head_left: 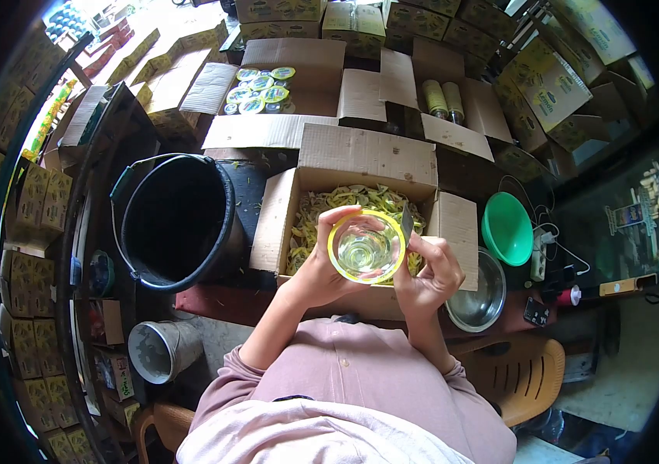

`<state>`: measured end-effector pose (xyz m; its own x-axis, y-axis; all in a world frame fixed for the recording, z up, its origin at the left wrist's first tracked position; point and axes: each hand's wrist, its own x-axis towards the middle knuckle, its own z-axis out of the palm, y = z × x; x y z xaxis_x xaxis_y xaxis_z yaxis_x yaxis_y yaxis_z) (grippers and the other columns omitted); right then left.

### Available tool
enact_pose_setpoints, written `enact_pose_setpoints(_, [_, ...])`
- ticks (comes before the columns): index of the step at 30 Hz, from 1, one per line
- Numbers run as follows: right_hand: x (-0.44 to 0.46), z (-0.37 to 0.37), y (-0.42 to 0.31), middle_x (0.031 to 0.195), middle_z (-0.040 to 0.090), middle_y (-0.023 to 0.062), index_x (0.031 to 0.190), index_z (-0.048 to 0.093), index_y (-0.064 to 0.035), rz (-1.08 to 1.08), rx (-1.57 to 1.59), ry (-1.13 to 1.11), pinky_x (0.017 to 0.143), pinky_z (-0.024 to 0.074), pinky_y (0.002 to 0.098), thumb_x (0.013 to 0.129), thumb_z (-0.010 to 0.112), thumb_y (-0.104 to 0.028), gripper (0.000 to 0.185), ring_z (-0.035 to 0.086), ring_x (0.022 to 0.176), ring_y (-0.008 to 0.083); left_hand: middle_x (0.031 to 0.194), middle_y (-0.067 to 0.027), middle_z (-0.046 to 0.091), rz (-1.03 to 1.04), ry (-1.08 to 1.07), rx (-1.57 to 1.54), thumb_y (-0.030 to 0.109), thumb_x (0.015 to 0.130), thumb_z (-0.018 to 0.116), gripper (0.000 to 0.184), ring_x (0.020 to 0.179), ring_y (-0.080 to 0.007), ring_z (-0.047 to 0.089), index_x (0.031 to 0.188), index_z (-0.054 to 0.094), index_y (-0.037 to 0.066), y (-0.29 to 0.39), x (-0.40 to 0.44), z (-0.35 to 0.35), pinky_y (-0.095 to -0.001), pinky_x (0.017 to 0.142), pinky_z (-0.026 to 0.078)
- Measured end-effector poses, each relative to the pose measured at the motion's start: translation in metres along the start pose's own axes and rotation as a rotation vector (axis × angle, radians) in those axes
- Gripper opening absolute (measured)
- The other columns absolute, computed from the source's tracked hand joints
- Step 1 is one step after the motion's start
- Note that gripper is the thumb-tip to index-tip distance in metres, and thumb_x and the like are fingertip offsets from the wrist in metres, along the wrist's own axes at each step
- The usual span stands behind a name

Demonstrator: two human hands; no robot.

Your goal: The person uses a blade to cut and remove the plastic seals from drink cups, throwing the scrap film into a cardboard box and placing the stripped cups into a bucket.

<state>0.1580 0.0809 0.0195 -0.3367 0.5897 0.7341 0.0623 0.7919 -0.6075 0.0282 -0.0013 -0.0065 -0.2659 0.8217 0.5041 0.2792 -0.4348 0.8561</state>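
Note:
A clear cup (363,249) with a yellow band round its rim is held up over an open carton, and I look down at its round end. My left hand (322,267) wraps its fingers round the cup's left side. Against the right edge of the rim, my right hand (431,271) has its fingers closed on a thin, dark grey flat blade (407,223); its handle, if any, is hidden. Beneath both hands, the cardboard carton (368,160) holds a heap of yellow-green strips (322,207).
A large black bucket (225,209) stands on the left, above a whitish bucket (163,348). Behind are a carton of lidded cups (256,94) and one with two cup stacks (444,102). At right sit a green bowl (509,228), a metal bowl (476,309) and cables.

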Motion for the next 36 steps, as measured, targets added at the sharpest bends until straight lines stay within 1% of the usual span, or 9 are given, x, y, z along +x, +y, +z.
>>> enact_pose_setpoints(4, [0.0, 0.001, 0.002, 0.071, 0.06, 0.0079, 0.084, 0.062, -0.0031, 0.044, 0.083, 0.044, 0.053, 0.0467, 0.0242, 0.064, 0.067, 0.005, 0.023, 0.06, 0.061, 0.0157, 0.113, -0.014, 0.048, -0.012, 0.018, -0.173, 0.005, 0.065, 0.073, 0.084, 0.108, -0.022, 0.048, 0.129, 0.019, 0.004, -0.001, 0.005, 0.001, -0.0347, 0.092, 0.039])
enact_pose_setpoints(10, [-0.004, 0.0, -0.004, 0.07, 0.06, 0.0076, 0.084, 0.062, -0.0032, 0.016, 0.017, 0.043, 0.053, 0.0475, 0.025, 0.065, 0.069, 0.003, 0.021, 0.06, 0.06, 0.0156, 0.115, -0.0136, 0.046, -0.059, 0.12, -0.459, 0.005, 0.066, 0.069, 0.084, 0.111, -0.0212, 0.045, 0.131, 0.017, 0.004, -0.006, 0.006, 0.006, -0.0339, 0.093, 0.037])
enact_pose_setpoints(13, [-0.004, 0.001, -0.011, 0.07, 0.06, 0.0075, 0.085, 0.062, -0.0036, -0.011, 0.003, 0.039, 0.054, 0.0485, 0.025, 0.065, 0.069, 0.003, 0.022, 0.061, 0.06, 0.0153, 0.117, -0.0134, 0.044, -0.051, 0.13, -0.425, 0.007, 0.065, 0.07, 0.086, 0.111, -0.0211, 0.044, 0.132, 0.016, 0.006, -0.009, 0.005, 0.008, -0.0338, 0.092, 0.037])
enact_pose_setpoints(16, [-0.007, 0.005, -0.011, 0.069, 0.056, 0.0068, 0.083, 0.059, -0.0012, -0.036, 0.006, 0.039, 0.053, 0.043, 0.0225, 0.065, 0.067, 0.004, 0.02, 0.055, 0.061, 0.0144, 0.116, -0.0135, 0.044, -0.023, 0.102, -0.371, 0.01, 0.065, 0.072, 0.087, 0.111, -0.0209, 0.043, 0.132, 0.015, 0.007, -0.007, 0.004, 0.006, -0.0341, 0.092, 0.036])
enact_pose_setpoints(19, [-0.008, 0.005, -0.009, 0.069, 0.057, 0.007, 0.083, 0.06, -0.0013, -0.039, -0.017, 0.048, 0.053, 0.0429, 0.0227, 0.065, 0.067, 0.003, 0.02, 0.056, 0.061, 0.0146, 0.116, -0.0138, 0.044, -0.002, 0.105, -0.358, 0.013, 0.065, 0.073, 0.087, 0.109, -0.021, 0.045, 0.131, 0.017, 0.007, -0.007, 0.004, 0.006, -0.0342, 0.092, 0.037])
enact_pose_setpoints(22, [-0.005, 0.003, -0.012, 0.071, 0.06, 0.0075, 0.087, 0.063, -0.0039, -0.032, -0.026, 0.05, 0.055, 0.0493, 0.026, 0.064, 0.068, 0.004, 0.024, 0.061, 0.062, 0.0166, 0.114, -0.0139, 0.046, -0.017, 0.09, -0.304, 0.015, 0.065, 0.075, 0.086, 0.107, -0.0212, 0.047, 0.129, 0.018, 0.007, -0.002, 0.004, 0.006, -0.0344, 0.092, 0.038])
enact_pose_setpoints(25, [-0.005, 0.001, -0.006, 0.071, 0.06, 0.0077, 0.085, 0.063, -0.0027, -0.022, -0.089, 0.038, 0.055, 0.0486, 0.0258, 0.063, 0.068, 0.005, 0.023, 0.061, 0.062, 0.0164, 0.112, -0.0135, 0.047, 0.004, 0.029, -0.206, 0.017, 0.064, 0.076, 0.087, 0.105, -0.0212, 0.049, 0.128, 0.019, 0.006, -0.001, 0.003, 0.005, -0.0341, 0.092, 0.039])
enact_pose_setpoints(28, [-0.003, 0.0, -0.005, 0.071, 0.06, 0.008, 0.083, 0.062, -0.0015, 0.028, 0.061, 0.025, 0.054, 0.0475, 0.0252, 0.063, 0.068, 0.007, 0.023, 0.06, 0.062, 0.0159, 0.11, -0.0139, 0.047, -0.061, 0.071, -0.269, 0.022, 0.061, 0.076, 0.089, 0.105, -0.022, 0.048, 0.129, 0.02, 0.004, 0.001, 0.002, 0.007, -0.0342, 0.093, 0.037])
enact_pose_setpoints(36, [-0.008, -0.001, -0.01, 0.068, 0.059, 0.0081, 0.082, 0.062, -0.0013, 0.003, 0.052, 0.042, 0.053, 0.0464, 0.0246, 0.063, 0.068, 0.006, 0.022, 0.059, 0.059, 0.0154, 0.111, -0.0134, 0.047, -0.018, 0.09, -0.297, 0.019, 0.063, 0.076, 0.087, 0.106, -0.0213, 0.048, 0.128, 0.02, 0.005, -0.002, 0.004, 0.004, -0.0338, 0.092, 0.038])
